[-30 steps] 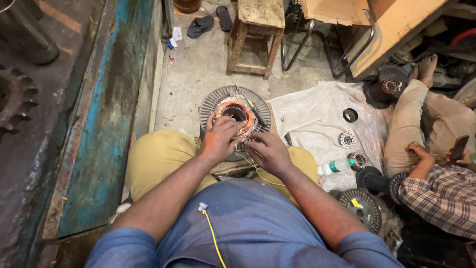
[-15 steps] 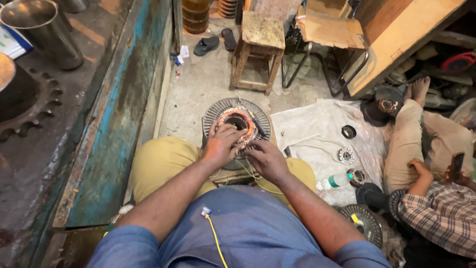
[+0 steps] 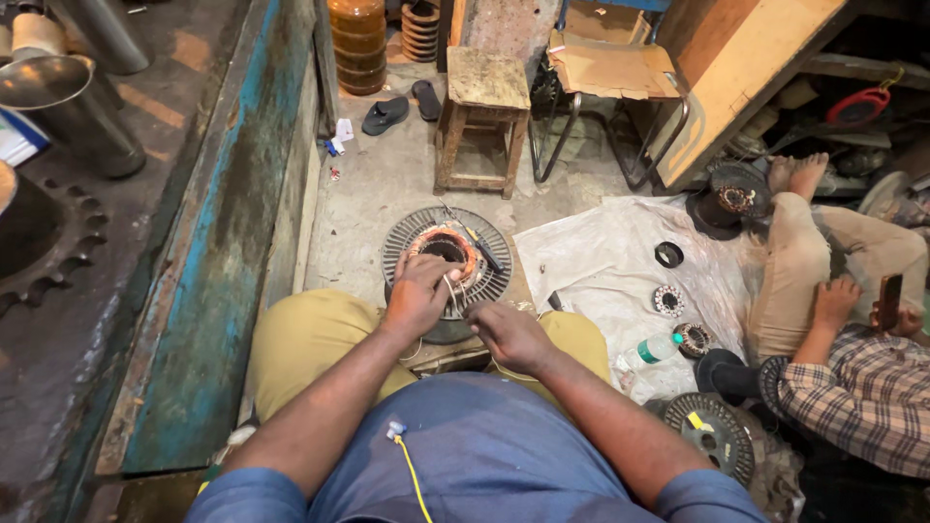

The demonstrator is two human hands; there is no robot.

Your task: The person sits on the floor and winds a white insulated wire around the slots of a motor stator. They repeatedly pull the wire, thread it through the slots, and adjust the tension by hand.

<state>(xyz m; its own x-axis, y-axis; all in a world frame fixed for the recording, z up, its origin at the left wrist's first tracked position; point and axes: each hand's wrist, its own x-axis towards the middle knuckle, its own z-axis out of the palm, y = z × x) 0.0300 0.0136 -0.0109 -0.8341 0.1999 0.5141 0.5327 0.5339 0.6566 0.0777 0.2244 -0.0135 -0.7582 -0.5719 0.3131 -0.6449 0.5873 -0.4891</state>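
Observation:
A round grey motor stator (image 3: 447,260) with a ring of copper windings lies on the floor between my knees. My left hand (image 3: 418,293) rests on its near edge, fingers closed on thin pale wires that rise from the coil. My right hand (image 3: 507,333) lies just to the right and nearer me, fingers curled, seemingly pinching the same wires. A dark thin tool (image 3: 475,239) lies across the stator's right side.
A worn blue-painted bench (image 3: 208,261) runs along my left, carrying a steel vessel (image 3: 73,111) and a gear (image 3: 44,242). Ahead stand a wooden stool (image 3: 482,116) and a metal chair (image 3: 605,92). A white sheet (image 3: 610,261) with small parts and a bottle (image 3: 654,351) lies at right, beside a seated person (image 3: 843,320).
The view has tilted up and back, showing more of the bench and room. My right hand has drawn back from the stator toward my lap; the left stays on the coil.

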